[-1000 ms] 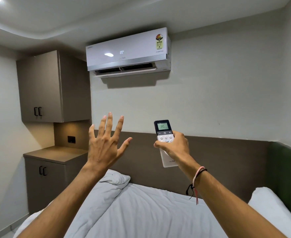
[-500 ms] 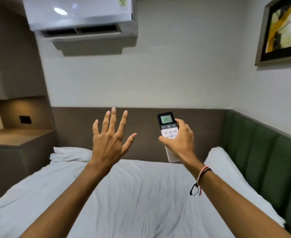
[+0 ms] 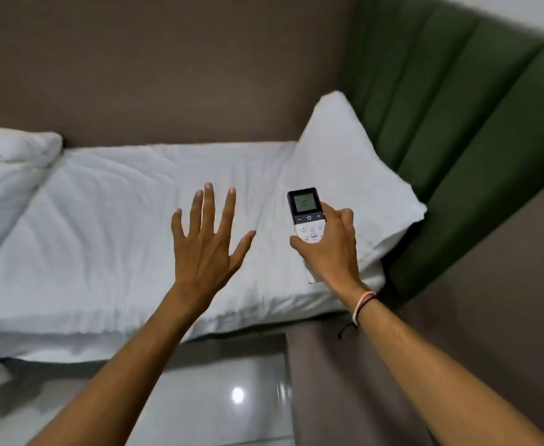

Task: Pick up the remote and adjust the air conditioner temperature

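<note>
The right hand (image 3: 331,249) grips the white remote (image 3: 307,220) with its screen end pointing to twelve o'clock, thumb lying across the lower buttons. At nine o'clock of it the left hand (image 3: 208,249) hovers empty, fingers spread, palm down over the white bed (image 3: 110,220). A pillow (image 3: 354,175) sits at one o'clock of the remote against the green padded panel (image 3: 457,130). Glossy floor (image 3: 219,397) shows at six o'clock.

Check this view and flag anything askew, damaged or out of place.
Nothing stands out. The right hand holds the remote upright over the bed; the left hand is open and empty.
</note>
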A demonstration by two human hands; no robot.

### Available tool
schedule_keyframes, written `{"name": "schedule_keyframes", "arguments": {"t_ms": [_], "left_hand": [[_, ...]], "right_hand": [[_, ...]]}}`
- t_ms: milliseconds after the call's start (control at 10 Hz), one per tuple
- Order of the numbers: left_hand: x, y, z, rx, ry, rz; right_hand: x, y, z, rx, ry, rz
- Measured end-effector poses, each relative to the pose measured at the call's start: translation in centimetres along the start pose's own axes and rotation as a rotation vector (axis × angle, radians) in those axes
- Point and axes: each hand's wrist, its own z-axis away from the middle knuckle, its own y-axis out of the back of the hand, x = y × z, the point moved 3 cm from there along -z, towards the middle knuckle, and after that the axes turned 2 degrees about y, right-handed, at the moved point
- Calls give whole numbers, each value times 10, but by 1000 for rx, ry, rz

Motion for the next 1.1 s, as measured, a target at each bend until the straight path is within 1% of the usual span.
{"name": "schedule_keyframes", "arguments": {"t_ms": [100,300,400,600,800,900,1100], "left_hand": [[21,-72,40,-83,-17,10],[47,-200,117,-216,-44,-7],[58,-253,151,-254,-50,-9],[71,-321,211,-371,-56,12],[65,-350,231,-414,-33,3],[59,-357,232,-408,2,9],[56,-360,224,-410,-15,-18]], "right_hand": [[79,-31,28,-64,-131,98],[220,-97,94,-202,-300,256],[277,-130,129,-288,-409,344],[356,-176,192,-453,-581,396],[393,-199,219,-525,-687,454],[400,-206,224,-527,-709,485],[401,-215,228,-547,-707,519]]}}
